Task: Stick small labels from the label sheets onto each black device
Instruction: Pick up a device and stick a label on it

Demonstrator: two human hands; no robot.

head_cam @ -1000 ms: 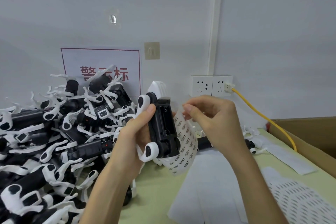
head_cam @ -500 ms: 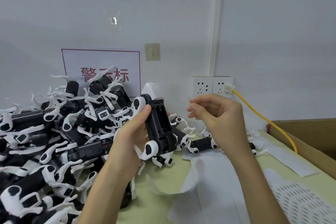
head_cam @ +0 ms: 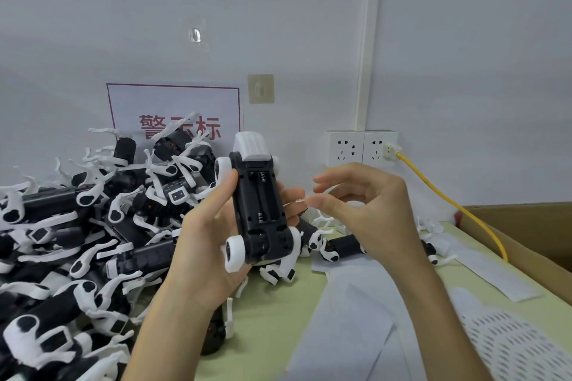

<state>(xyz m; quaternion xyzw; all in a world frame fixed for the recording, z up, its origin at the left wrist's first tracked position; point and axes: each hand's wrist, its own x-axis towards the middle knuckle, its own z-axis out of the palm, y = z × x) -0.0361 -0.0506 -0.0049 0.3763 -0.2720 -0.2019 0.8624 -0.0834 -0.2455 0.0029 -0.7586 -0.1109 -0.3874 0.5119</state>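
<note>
while the left hand grips a device upright, the right hand at 3 o'clock pinches a label. a pile lies at 9 o'clock

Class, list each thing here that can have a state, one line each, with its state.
black device: held up, battery bay uncovered.
left hand: grips black device.
right hand: pinches small label.
left socket: unused.
right socket: occupied.
cardboard box: open.
</note>
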